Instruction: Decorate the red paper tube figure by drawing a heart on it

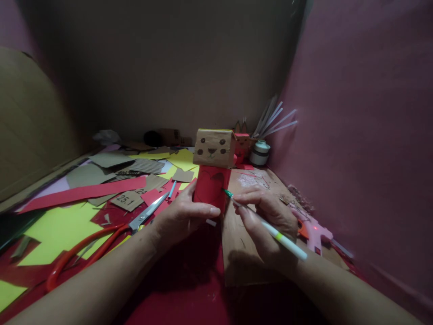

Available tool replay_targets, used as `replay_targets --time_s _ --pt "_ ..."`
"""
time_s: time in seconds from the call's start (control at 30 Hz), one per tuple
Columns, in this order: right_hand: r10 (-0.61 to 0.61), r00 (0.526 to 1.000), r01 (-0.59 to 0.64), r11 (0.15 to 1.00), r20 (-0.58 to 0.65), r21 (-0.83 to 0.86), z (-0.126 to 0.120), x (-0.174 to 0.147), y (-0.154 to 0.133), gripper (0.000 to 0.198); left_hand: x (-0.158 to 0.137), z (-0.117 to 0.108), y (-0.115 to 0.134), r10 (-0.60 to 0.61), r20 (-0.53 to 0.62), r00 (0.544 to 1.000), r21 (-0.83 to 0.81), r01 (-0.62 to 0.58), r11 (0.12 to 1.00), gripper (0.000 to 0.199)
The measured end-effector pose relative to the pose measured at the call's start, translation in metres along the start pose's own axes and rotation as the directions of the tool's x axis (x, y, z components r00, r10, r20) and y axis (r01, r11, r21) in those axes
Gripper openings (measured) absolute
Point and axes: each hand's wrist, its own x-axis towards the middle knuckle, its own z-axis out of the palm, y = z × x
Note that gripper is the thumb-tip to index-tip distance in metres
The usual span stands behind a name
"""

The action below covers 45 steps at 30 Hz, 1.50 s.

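Note:
In my left hand [184, 210] is a paper figure [212, 151], held upright by its red tube-shaped body, thumb across the front. Its boxy brown head carries drawn dark spots, a nose and a small mouth. On the red body a heart outline shows, its upper right part shaded dark. My right hand [267, 216] is closed around a white marker [287, 246] with a green tip and a yellow-green band. The marker's tip meets the right side of the red body, at or very near the heart's edge; exact contact is hard to tell.
Large red-handled scissors [117, 232] lie left among yellow paper [62, 228], a red strip [84, 194] and cardboard scraps [126, 198]. A second red figure [241, 146] and a lidded white jar [260, 153] stand behind. A pink glue gun [314, 230] lies right, by the wall.

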Motion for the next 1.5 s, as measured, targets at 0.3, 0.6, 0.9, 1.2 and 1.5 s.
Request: replay_targets --time_s 0.3,0.6,0.9,1.2,1.5 --pt "-0.003 1.000 0.003 1.000 -0.007 0.001 -0.0007 0.0004 -0.0007 0.024 0.0006 -0.0005 -0.0015 -0.008 -0.004 1.000 0.023 0.008 1.000 0.056" --pt "-0.001 1.000 0.001 1.000 0.009 0.007 -0.0002 -0.0003 -0.0010 0.024 -0.0004 -0.0003 -0.0008 -0.007 -0.032 0.999 -0.013 0.007 1.000 0.060" --pt "-0.020 1.000 0.021 1.000 0.011 -0.017 -0.0010 0.0007 -0.0002 0.022 -0.0006 -0.0022 -0.0024 0.010 0.013 1.000 -0.038 -0.009 0.999 0.054" --pt "-0.031 1.000 0.031 0.999 0.008 -0.009 -0.0004 -0.0014 0.0069 0.031 -0.0013 0.0004 -0.0004 0.008 0.017 1.000 -0.043 -0.007 0.999 0.051" --pt "-0.050 0.997 0.050 0.999 0.058 0.004 -0.0018 0.0020 -0.0007 0.025 -0.0011 -0.0025 -0.0023 0.029 0.006 1.000 -0.055 -0.028 0.998 0.049"
